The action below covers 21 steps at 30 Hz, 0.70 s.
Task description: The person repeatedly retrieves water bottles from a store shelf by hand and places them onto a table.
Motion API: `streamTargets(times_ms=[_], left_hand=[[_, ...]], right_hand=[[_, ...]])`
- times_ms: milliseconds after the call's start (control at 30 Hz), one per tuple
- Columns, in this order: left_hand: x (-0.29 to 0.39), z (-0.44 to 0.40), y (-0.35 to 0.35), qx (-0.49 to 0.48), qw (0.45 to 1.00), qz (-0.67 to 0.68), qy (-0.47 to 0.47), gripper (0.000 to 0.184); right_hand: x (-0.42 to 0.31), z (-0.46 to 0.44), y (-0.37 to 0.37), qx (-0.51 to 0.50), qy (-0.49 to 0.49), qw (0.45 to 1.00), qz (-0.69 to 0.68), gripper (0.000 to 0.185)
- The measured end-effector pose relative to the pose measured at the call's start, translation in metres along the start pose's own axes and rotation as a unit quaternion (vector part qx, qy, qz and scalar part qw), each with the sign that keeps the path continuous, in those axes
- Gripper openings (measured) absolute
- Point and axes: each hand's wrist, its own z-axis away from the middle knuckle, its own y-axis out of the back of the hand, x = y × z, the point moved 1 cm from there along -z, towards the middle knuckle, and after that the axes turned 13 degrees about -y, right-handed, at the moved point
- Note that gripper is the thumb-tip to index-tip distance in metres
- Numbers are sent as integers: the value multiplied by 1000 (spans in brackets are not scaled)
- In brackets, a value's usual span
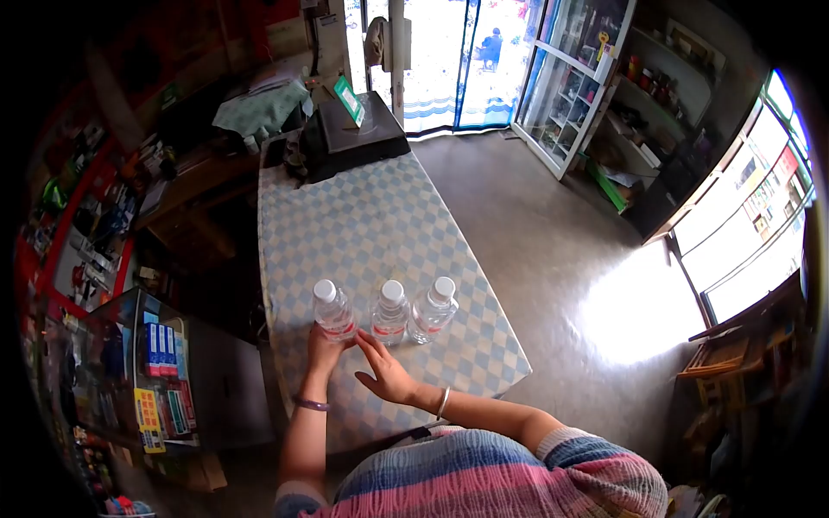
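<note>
Three clear plastic bottles with white caps and red-marked labels stand on the checked tablecloth. My left hand (326, 349) is closed around the lower part of the left bottle (333, 312), and its fingers are partly hidden by the bottle. My right hand (386, 373) is open, its fingers stretched toward the base of that same bottle and its thumb apart. It holds nothing. Just beyond its fingertips stands the middle bottle (390, 313), apart from the hand. The right bottle (433, 311) stands close beside the middle one.
A checked cloth covers the long table (363, 216). At its far end are a dark flat scale-like device (358, 142) and a green-framed sign (349, 101). A glass cabinet (160, 371) stands at the left. Beyond the table are an open glass door (574, 82) and shelves (665, 95).
</note>
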Motion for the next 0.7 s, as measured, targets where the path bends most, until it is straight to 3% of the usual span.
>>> streamTargets(times_ms=[33,233,333,367,433,467,500,567,700], left_hand=[[3,-1,0,-17,999,-34,2,49],[-18,-3,-11,-4,992,122,-3,65],[-20,0,-16,13,991,123,-43,65],[-20,4,-19,33,990,119,-62,64],[-10,9,-29,75,987,109,-89,63],[-27,11,-30,72,991,73,-84,69],[-46,15,-28,68,994,36,-80,74],[-15,25,-39,96,989,50,-97,84],[-19,55,-46,132,987,-13,-93,97]], right_hand=[[2,2,3,2,-1,1000,-1,74],[33,48,44,-70,-131,987,-60,38],[56,68,76,38,-159,986,33,22],[67,74,85,65,-220,973,-17,24],[84,67,106,122,-186,975,-9,44],[91,61,116,144,-135,978,62,58],[85,50,127,135,-126,982,48,69],[62,25,145,127,-79,987,56,92],[47,-10,159,37,-48,998,26,96]])
